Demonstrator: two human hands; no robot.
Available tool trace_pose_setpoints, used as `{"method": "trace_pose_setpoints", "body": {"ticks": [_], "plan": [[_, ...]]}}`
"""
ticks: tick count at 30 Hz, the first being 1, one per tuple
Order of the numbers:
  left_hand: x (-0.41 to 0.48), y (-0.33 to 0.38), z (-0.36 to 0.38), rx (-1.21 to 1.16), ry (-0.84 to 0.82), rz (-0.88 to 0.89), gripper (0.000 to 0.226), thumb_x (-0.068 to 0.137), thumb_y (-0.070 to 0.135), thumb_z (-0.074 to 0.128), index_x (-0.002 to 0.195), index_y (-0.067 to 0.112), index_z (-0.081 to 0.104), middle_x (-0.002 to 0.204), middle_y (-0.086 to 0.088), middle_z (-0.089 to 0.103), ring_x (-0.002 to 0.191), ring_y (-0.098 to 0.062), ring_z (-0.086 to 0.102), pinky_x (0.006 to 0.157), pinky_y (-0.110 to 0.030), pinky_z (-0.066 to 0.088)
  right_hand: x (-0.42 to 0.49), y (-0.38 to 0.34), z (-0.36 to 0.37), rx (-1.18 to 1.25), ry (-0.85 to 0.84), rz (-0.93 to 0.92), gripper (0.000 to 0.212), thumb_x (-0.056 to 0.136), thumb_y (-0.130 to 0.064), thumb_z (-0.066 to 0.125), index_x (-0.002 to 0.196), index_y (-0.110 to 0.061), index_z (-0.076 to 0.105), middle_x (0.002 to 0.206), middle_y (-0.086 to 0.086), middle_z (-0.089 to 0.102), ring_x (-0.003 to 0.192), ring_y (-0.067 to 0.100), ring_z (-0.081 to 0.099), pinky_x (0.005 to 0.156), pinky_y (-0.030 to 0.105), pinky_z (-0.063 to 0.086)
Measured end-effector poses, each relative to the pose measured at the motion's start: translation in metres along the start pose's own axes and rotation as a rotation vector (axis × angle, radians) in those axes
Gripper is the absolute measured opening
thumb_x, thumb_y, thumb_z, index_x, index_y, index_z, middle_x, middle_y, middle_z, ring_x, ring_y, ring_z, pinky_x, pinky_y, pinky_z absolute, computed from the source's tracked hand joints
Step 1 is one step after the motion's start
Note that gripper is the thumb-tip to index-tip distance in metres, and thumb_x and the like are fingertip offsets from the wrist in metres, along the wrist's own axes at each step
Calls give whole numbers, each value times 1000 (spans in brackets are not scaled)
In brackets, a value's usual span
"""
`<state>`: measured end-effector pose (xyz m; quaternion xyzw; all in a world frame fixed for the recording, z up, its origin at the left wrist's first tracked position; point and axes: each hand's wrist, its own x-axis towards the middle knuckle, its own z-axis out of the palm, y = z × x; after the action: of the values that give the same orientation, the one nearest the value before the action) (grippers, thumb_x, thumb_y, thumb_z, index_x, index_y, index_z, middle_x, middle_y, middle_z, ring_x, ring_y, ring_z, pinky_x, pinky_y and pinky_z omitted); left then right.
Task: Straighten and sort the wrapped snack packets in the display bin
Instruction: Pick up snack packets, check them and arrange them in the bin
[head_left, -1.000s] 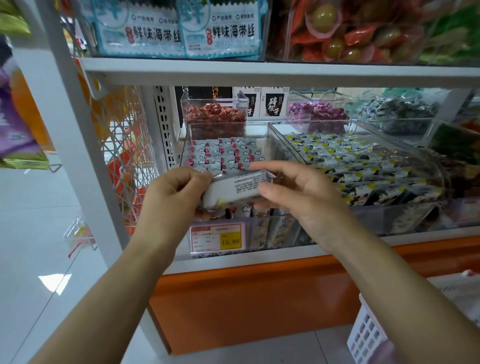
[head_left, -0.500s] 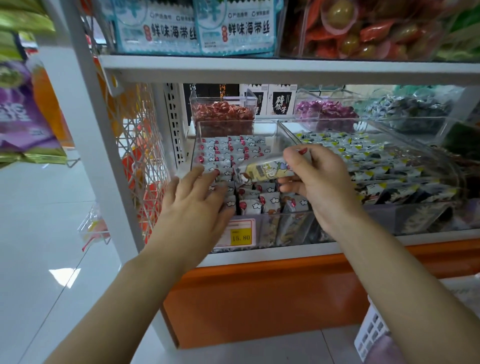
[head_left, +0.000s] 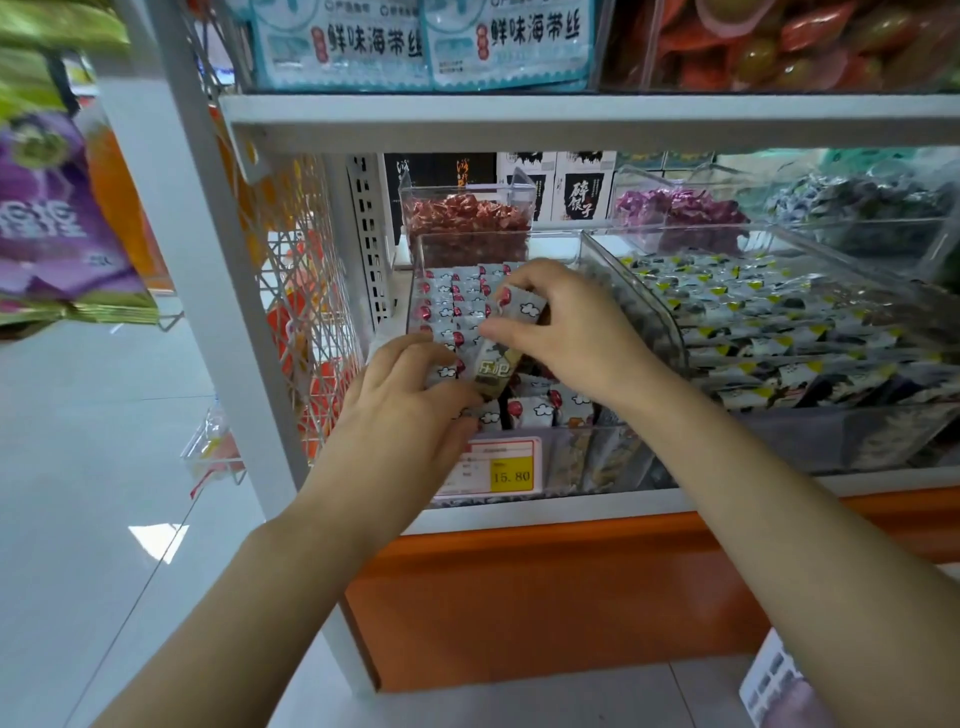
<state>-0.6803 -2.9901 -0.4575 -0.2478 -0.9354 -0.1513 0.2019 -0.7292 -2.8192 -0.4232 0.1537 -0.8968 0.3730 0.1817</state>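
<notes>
A clear plastic display bin (head_left: 563, 460) on the lower shelf holds several rows of small white packets with red dots and cloud prints (head_left: 452, 306). My right hand (head_left: 576, 332) is over the bin and pinches one such packet (head_left: 519, 306) between thumb and fingers. My left hand (head_left: 410, 405) reaches into the bin's front left; its fingers curl round a packet with a yellow-green label (head_left: 496, 371) that stands tilted between both hands. Loose packets (head_left: 535, 408) lie jumbled at the bin's front.
A larger clear bin (head_left: 789, 332) of yellow-cornered packets sits right of it. Small bins of red (head_left: 467, 218) and purple (head_left: 675, 208) candies stand behind. A price tag (head_left: 498, 470) reads 15.80. A white shelf upright (head_left: 208, 291) and wire rack (head_left: 306, 312) are left; a white basket (head_left: 774, 686) is bottom right.
Both hands have gone lower and deeper into the bin. The right hand brought the labelled packet down among the rows, and the left hand's fingers closed on it.
</notes>
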Motion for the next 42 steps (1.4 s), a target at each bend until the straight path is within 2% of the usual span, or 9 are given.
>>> {"method": "trace_pose_setpoints", "body": {"ticks": [7,11,14,19,22,25,32,36,42], "plan": [[2,-1,-2,-7,11,-18,25,86,26,61,107,16,70,123,-8,51,127,-29,35,104,-47,33,2,1,-8,-71,-2,-70,46,76,-40,72,112,-15,58,115,-5,57,101,1,43,68,-1,25],[2,-3,-6,-7,69,-24,23,82,21,66,103,13,70,121,-12,54,125,-34,38,101,-50,34,-1,-1,9,-199,-41,-115,41,75,-36,75,105,-12,62,103,-1,54,96,14,51,70,21,34],[1,-5,-8,22,91,-43,29,81,25,66,107,13,66,127,-11,51,130,-31,35,104,-47,31,-5,-1,16,-218,-34,-83,41,76,-37,73,107,-11,64,109,4,62,100,20,57,74,24,38],[1,-7,-9,9,94,-85,37,82,32,63,114,13,60,133,-7,46,133,-25,29,107,-42,27,-13,0,18,-471,-282,-173,29,96,-30,47,72,-19,60,65,-8,49,84,16,41,86,40,39],[1,-8,-10,3,91,-85,40,83,31,64,117,12,58,134,-7,46,134,-26,29,107,-44,27,-3,-1,7,-286,-234,-94,25,94,-15,47,96,-22,71,85,-6,65,92,12,50,91,36,41],[2,-9,-10,-5,96,-85,42,84,30,64,121,13,56,136,-5,44,134,-24,26,108,-40,25,14,-3,3,-119,-120,-37,23,89,-5,53,97,-17,71,83,-6,66,83,12,63,82,31,51],[1,-8,-11,-12,126,-78,42,85,25,64,125,14,54,135,-4,44,132,-22,26,109,-33,22,34,-5,25,-684,-317,-123,15,78,-39,71,90,-29,69,105,-2,61,109,18,44,87,35,40],[0,-8,-12,-20,151,-67,40,86,22,61,124,15,55,134,-3,45,130,-20,27,107,-30,22,31,-13,15,-431,-236,-89,11,81,-27,71,76,-25,61,91,-5,60,100,17,53,86,35,44],[2,-4,-15,-43,257,-67,33,87,18,62,119,11,59,128,-5,51,122,-22,34,99,-23,21,6,-21,-21,79,178,-53,11,86,-15,65,77,-16,58,75,-12,56,65,-1,50,59,9,39]]}}
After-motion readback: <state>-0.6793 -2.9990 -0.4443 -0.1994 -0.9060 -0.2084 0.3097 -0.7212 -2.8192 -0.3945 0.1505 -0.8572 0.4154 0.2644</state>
